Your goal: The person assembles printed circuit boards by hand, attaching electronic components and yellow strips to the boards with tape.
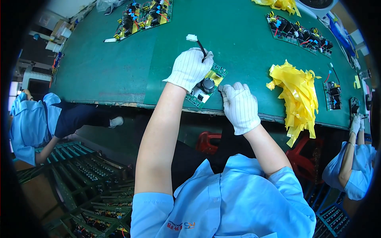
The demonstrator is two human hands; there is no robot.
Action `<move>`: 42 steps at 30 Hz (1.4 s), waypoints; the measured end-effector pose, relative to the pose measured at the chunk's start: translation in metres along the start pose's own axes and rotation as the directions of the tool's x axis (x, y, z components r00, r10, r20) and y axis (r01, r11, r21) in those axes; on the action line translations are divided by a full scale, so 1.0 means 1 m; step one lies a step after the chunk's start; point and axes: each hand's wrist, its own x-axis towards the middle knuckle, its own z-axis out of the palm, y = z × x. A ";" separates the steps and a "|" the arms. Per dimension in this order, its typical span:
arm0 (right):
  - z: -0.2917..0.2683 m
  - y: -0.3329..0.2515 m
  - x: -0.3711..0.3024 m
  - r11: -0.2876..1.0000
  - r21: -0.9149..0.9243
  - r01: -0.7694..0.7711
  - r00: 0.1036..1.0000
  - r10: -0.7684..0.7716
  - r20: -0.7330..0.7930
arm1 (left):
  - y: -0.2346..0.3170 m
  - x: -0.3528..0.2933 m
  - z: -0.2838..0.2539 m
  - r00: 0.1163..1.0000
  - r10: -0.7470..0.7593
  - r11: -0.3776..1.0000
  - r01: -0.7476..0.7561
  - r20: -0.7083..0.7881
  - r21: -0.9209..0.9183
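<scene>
A green circuit board point(195, 101) with a large black capacitor point(207, 85) and yellow tape lies tilted near the table's front edge. My left hand point(189, 69), in a striped white glove, closes over the board's upper left part. Between its thumb and fingers a black cable point(201, 48) sticks up, ending in a white connector point(191, 38). My right hand point(240, 105), gloved alike, rests beside the board's right edge with its fingers curled. A small dark bit shows at its fingertips, too small to name.
A heap of yellow tape strips point(297, 93) hangs over the table's edge on the right. More boards point(145, 18) lie far left, others point(297, 33) far right, and a small board point(332, 96) near right. Co-workers sit at left point(31, 123) and right point(353, 170).
</scene>
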 end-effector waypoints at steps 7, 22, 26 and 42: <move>-0.004 -0.001 0.000 0.996 0.092 0.019 0.999 -0.023 0.040 | -0.002 -0.001 0.001 1.000 -0.028 0.998 0.028 0.002 -0.054; -0.001 0.002 0.000 0.996 0.090 0.019 0.998 -0.025 0.065 | -0.003 -0.001 0.001 1.000 -0.007 1.000 0.007 0.013 -0.023; 0.001 -0.003 -0.001 1.000 0.026 -0.002 0.998 0.001 0.061 | -0.002 -0.002 0.002 1.000 -0.006 1.000 0.006 -0.018 -0.015; 0.003 0.007 0.014 0.988 -0.100 0.118 0.978 -0.098 0.183 | 0.001 0.001 0.001 0.999 -0.030 0.999 0.028 0.043 0.042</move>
